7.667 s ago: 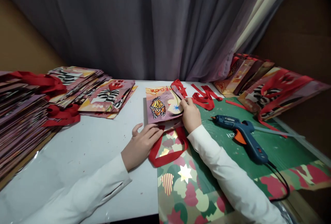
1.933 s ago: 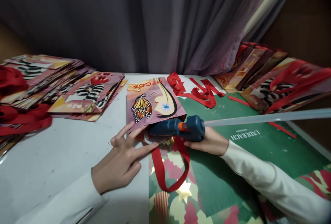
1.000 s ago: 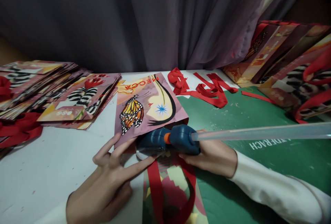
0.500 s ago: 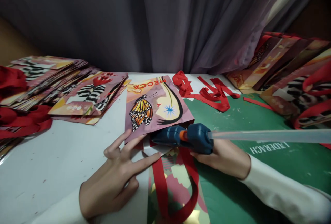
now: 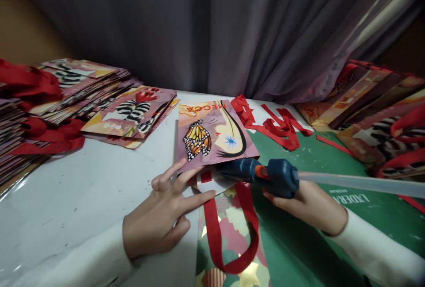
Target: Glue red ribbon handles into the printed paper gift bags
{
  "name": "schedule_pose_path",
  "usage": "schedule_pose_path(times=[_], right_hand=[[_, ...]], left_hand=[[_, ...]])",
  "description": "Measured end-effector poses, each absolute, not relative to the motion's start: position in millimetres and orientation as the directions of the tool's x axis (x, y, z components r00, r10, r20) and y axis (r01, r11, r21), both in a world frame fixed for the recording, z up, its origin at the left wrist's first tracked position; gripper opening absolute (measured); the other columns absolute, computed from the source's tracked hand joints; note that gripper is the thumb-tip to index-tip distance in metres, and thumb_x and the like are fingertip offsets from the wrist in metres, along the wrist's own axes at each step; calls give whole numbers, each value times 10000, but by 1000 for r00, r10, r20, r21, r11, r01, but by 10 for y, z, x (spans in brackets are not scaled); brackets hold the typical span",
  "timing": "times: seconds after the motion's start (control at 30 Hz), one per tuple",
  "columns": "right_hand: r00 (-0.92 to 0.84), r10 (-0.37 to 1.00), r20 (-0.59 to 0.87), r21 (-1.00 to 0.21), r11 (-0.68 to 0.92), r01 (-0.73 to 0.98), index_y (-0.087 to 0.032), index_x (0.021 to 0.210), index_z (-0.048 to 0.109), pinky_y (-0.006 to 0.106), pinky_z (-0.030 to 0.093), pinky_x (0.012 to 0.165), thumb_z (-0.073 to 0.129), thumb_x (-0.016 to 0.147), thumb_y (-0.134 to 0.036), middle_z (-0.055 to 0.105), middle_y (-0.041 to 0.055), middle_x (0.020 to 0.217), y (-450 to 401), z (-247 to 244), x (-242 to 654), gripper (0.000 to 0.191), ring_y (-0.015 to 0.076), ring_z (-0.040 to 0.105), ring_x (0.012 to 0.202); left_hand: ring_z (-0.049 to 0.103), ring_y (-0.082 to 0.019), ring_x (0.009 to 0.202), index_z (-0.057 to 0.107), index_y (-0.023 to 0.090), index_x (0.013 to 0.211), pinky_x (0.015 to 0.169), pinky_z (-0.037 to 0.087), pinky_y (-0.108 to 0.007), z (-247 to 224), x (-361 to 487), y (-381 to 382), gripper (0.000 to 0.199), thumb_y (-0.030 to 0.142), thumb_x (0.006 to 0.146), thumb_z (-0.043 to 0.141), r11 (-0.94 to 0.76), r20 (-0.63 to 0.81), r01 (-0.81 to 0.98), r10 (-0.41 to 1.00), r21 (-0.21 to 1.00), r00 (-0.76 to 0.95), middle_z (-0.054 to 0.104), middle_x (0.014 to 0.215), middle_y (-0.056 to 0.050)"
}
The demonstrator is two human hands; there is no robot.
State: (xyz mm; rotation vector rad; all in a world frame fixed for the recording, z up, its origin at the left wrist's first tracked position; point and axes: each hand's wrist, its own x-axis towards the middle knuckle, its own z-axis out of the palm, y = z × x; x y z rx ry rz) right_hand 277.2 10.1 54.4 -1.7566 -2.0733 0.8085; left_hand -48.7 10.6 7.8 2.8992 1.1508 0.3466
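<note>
My right hand (image 5: 307, 203) is closed round a blue glue gun (image 5: 270, 174), with a long clear glue stick (image 5: 358, 183) coming out of its back. The gun's front end is hidden at the open mouth of a paper gift bag (image 5: 207, 139) printed with a butterfly and a face. My left hand (image 5: 166, 205) has its fingers spread; they press on the bag's near edge and on a white flap (image 5: 212, 184) at its mouth. A red ribbon handle (image 5: 215, 238) loops from the mouth over a patterned paper (image 5: 229, 220) with gold stars.
Flat printed bags (image 5: 133, 112) are stacked at the left, with red ribbons (image 5: 49, 136) beside them. More red ribbon strips (image 5: 279, 125) lie behind. Upright bags (image 5: 358, 88) stand at the right. A green sheet (image 5: 299, 247) covers the table's right part; a grey curtain (image 5: 199, 30) hangs behind.
The view has shifted, so everything sits somewhat differently in frame. The glue gun has moved right relative to the bag, and more of the white flap with a red patch shows.
</note>
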Motion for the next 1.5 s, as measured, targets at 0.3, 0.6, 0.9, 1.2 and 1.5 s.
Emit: schedule_pose_path(times=[0.3,0.6,0.9,1.2,1.5], right_hand=[[-150,984,-92,-606,64,793,-210,784,755,394,558,664,641,649,-451,744,109,840,63,585,2894,299,323,669,790],[-259,966,-16,-400,231,887,-226,890,720,374,585,716,610,762,-426,739,87,867,5,570,3070,262,284,700,798],[-310,948,77,-257,319,912,-217,1061,658,371,572,733,595,794,-431,716,103,941,-28,774,2932,348,316,684,901],[-372,916,153,-6,377,926,-229,912,630,422,549,725,557,797,-394,702,113,876,-45,956,2738,214,326,683,838],[-341,937,68,213,321,923,-231,826,613,351,471,504,468,811,-337,674,58,628,-69,1063,2577,180,267,655,554]], left_hand=[[143,-482,1374,453,454,1379,895,399,-580,126,-451,90,763,140,687,520,-732,212,662,681,162,701,110,1560,-43],[139,-433,1412,552,418,1295,929,388,-532,191,-388,36,666,154,684,549,-697,238,685,717,213,655,219,1533,-27],[190,-409,1402,589,382,1270,933,385,-488,221,-361,21,585,181,721,575,-685,247,680,728,262,639,228,1548,-20],[153,-358,1432,630,342,1234,977,354,-488,219,-341,31,512,248,731,596,-698,281,662,716,271,640,257,1567,-43],[121,-337,1443,656,313,1214,1015,326,-479,178,-319,44,502,303,712,629,-711,328,628,703,315,631,259,1575,-34]])
